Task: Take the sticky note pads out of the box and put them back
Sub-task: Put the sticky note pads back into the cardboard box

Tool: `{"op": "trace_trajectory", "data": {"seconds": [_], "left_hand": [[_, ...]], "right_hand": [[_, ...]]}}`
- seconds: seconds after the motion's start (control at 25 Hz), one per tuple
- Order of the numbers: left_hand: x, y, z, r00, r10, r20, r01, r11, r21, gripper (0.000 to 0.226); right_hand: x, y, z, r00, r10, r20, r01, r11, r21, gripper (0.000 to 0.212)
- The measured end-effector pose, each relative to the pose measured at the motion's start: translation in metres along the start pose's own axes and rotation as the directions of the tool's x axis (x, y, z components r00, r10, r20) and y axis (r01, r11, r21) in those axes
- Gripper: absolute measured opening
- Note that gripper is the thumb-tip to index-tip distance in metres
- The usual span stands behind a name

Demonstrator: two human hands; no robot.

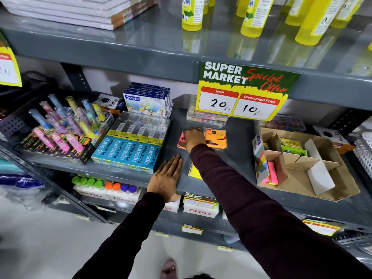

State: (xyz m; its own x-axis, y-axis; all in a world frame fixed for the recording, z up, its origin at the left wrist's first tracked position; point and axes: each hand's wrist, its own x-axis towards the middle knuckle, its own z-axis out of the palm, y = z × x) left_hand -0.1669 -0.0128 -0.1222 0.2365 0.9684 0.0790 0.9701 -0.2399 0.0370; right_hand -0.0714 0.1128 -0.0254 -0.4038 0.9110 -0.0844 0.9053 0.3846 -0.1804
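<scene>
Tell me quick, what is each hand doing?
Left hand: open, flat on the shelf edge, holding nothing.
Right hand: on the pink pad; grip cannot be told.

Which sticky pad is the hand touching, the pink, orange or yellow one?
The pink pad. The right hand rests on it and hides most of it. The orange pad lies free beside it, and the yellow pad sits nearer the shelf edge, under the sleeve.

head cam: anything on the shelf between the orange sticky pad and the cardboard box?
Nothing. In the head view, only bare grey shelf lies between the orange sticky pad and the cardboard box.
</scene>
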Motion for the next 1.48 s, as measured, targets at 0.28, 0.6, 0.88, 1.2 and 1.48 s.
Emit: {"op": "trace_trajectory", "data": {"seconds": [0.28,0.6,0.88,1.2,1.48], "left_hand": [[-0.001,0.000,0.002,0.999,0.008,-0.035,-0.008,1.000,-0.005,0.113],[0.000,-0.002,0.001,1.000,0.000,-0.002,0.000,0.999,-0.042,0.113],[-0.001,0.003,-0.002,0.998,-0.052,0.039,0.054,0.998,-0.040,0.121],[-0.001,0.001,-0.001,0.999,-0.038,0.018,0.038,0.998,-0.049,0.118],[-0.002,0.001,0.002,0.999,-0.020,0.034,0.019,1.000,0.007,0.119]], "right_hand": [[0.002,0.004,-0.001,0.997,-0.017,0.076,0.012,0.997,0.073,0.052],[-0.070,0.058,-0.009,0.956,0.047,0.290,-0.060,0.998,0.035,0.068],[-0.097,0.079,0.003,0.957,0.054,0.286,-0.051,0.999,-0.020,0.090],[-0.135,0.083,-0.023,0.966,0.236,-0.103,-0.222,0.966,0.133,0.073],[-0.190,0.185,-0.052,0.530,0.795,-0.295,-0.630,0.602,0.490,0.070]]}}
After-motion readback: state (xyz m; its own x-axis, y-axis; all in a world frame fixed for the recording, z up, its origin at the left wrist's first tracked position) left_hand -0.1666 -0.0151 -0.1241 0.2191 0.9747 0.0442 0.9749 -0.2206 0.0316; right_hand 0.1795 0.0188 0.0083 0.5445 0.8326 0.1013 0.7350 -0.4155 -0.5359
